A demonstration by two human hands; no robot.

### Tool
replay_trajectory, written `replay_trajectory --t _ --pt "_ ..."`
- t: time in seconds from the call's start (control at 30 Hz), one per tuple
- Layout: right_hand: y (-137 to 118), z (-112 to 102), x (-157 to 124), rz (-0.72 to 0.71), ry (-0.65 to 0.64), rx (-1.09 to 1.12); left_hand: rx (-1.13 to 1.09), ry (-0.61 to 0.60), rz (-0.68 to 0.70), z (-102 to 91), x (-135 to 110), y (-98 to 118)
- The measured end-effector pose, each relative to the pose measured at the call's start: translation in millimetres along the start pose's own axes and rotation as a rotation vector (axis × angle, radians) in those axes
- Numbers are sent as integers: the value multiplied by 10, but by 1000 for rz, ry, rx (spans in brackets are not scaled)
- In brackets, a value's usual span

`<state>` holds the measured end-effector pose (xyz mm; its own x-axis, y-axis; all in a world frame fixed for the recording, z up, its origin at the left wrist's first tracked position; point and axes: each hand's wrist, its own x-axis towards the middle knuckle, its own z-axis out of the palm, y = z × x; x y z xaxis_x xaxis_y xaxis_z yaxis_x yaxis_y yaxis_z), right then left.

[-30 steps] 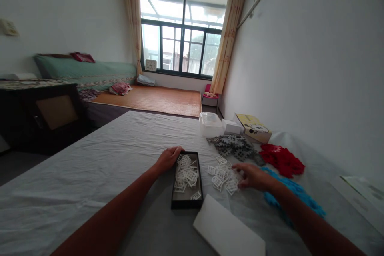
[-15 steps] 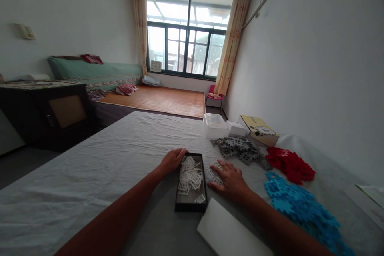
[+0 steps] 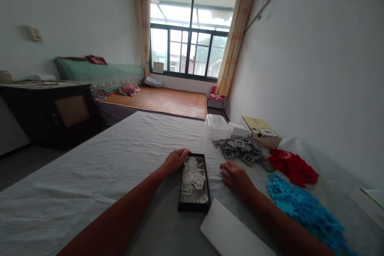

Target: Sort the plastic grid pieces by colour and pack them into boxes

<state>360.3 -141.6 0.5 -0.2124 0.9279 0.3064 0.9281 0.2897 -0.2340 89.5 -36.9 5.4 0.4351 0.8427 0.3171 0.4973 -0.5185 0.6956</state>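
So, nearest my camera I have a flat white panel lying askew, cut off by the lower edge of my view, its corner just beside the black box. Off to its right I see a heap of blue pieces. Inside the box lie the white lattice pieces, loosely piled, with one alone at the near end. My left hand has its fingers together against the far left corner of the box; I cannot tell whether they pinch the rim. My right hand is just right of the box, fingers curled, a white piece showing at the tips; I cannot make out whether it is pinched or only touched. Farther on, I see red pieces and grey pieces in heaps, then a clear container, a small white box and a yellow carton. Beyond them are a matted bed and the window.
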Motion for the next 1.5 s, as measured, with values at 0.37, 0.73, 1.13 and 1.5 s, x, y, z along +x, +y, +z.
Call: replay_trajectory --t 0.37,0.73,1.13,1.5 --pt "-783 -206 632 115 59 535 -71 1 -17 30 18 -65" --pt "-857 -581 418 -47 -61 151 -115 -36 8 -7 21 -78" --pt "252 254 -502 284 -4 -119 -62 -38 -2 -22 27 -58" --pt "-143 20 -127 -130 47 3 -33 -61 15 -40 18 -60"
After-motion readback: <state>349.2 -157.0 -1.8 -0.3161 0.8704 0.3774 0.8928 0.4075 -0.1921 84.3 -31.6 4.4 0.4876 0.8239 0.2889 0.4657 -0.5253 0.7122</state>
